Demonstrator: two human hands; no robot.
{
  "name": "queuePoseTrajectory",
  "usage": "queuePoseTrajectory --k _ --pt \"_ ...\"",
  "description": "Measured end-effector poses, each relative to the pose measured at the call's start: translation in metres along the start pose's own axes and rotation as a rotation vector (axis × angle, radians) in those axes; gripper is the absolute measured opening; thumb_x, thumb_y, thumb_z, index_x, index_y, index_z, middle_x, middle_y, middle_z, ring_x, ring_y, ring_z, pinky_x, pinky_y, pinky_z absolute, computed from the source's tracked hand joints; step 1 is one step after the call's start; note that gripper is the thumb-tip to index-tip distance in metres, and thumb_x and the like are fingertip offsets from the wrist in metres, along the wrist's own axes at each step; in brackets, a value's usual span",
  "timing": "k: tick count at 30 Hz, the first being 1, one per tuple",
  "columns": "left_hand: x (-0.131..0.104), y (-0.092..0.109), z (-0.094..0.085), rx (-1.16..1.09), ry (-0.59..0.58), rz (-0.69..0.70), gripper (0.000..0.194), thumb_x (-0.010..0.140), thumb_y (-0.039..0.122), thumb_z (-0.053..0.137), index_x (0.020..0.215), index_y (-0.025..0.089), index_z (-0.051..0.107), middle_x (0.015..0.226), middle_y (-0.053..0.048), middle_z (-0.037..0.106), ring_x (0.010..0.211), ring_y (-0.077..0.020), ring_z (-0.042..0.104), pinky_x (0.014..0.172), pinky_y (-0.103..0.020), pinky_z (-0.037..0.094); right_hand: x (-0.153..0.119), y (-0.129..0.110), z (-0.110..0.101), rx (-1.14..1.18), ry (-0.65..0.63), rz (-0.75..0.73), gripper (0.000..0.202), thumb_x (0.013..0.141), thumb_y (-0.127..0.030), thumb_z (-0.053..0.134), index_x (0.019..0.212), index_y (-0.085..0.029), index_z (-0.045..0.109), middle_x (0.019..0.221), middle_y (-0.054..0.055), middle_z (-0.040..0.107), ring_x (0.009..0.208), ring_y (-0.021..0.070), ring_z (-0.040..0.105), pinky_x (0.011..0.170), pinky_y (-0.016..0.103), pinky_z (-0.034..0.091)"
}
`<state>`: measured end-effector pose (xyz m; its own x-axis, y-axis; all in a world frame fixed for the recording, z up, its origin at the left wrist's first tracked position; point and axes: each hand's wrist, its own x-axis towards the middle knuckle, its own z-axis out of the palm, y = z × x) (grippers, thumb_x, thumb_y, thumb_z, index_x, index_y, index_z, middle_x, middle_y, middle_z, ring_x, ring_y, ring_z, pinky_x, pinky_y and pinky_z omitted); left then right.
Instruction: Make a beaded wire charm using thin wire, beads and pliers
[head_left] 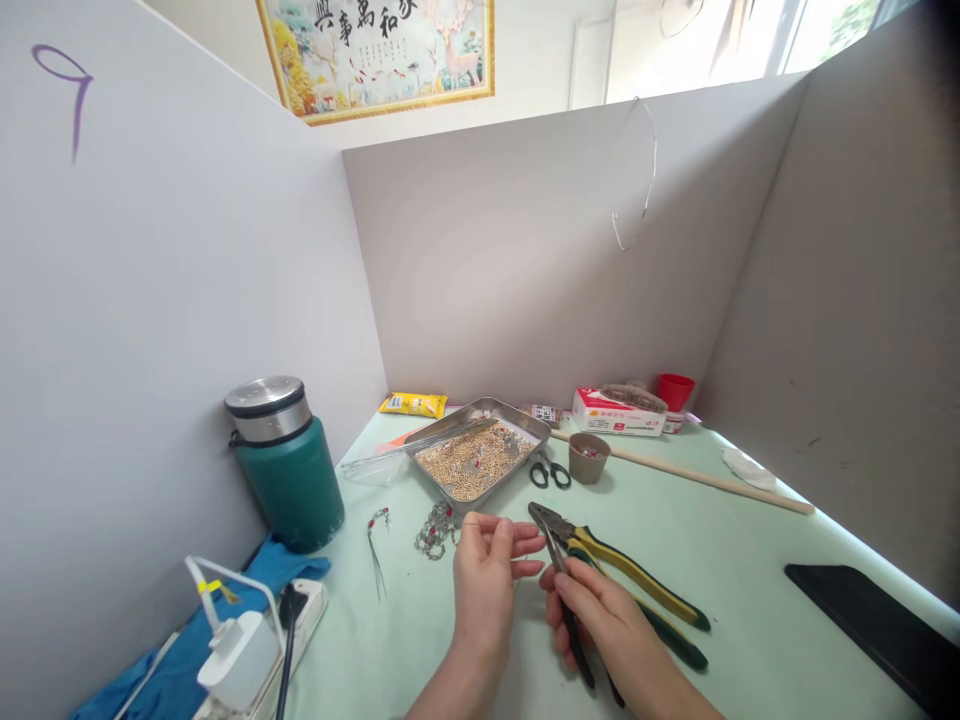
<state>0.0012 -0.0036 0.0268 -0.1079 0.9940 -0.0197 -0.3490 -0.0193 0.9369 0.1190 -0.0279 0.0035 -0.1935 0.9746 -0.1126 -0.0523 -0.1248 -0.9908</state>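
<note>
My right hand (600, 612) grips black-handled long-nose pliers (554, 548) beside larger combination pliers (639, 573); my left hand (489, 560) curls loosely nearby, its hold, if any, unclear.

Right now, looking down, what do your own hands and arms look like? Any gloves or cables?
These are a person's: the left hand and right hand are ungloved, with no ring visible. The left forearm and what shows of the right forearm are bare, with no sleeve, watch, cable or marking in view.
</note>
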Motion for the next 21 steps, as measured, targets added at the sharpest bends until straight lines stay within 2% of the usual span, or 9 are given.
queuePoseTrajectory --k 11,21 --pt "0.0 -0.004 0.001 -0.038 0.017 -0.026 0.028 0.075 0.038 0.057 0.079 0.017 0.04 0.083 -0.012 0.065 0.079 -0.0228 0.065 0.06 -0.034 0.053 0.006 0.013 0.0 -0.08 0.042 -0.037 0.031 0.083 -0.045 0.04 0.069 -0.018 0.045 0.055 -0.005 0.048 0.043 0.0088 0.047 0.042 0.021 0.037" --pt "0.0 -0.007 0.001 -0.016 -0.007 -0.008 0.026 0.076 0.037 0.055 0.08 0.017 0.039 0.085 -0.013 0.065 0.081 -0.0233 0.064 0.063 -0.036 0.053 0.001 0.0 -0.001 -0.353 0.109 -0.067 0.028 0.085 -0.042 0.037 0.066 -0.021 0.04 0.046 -0.007 0.041 0.041 0.0103 0.04 0.044 0.023 0.032"
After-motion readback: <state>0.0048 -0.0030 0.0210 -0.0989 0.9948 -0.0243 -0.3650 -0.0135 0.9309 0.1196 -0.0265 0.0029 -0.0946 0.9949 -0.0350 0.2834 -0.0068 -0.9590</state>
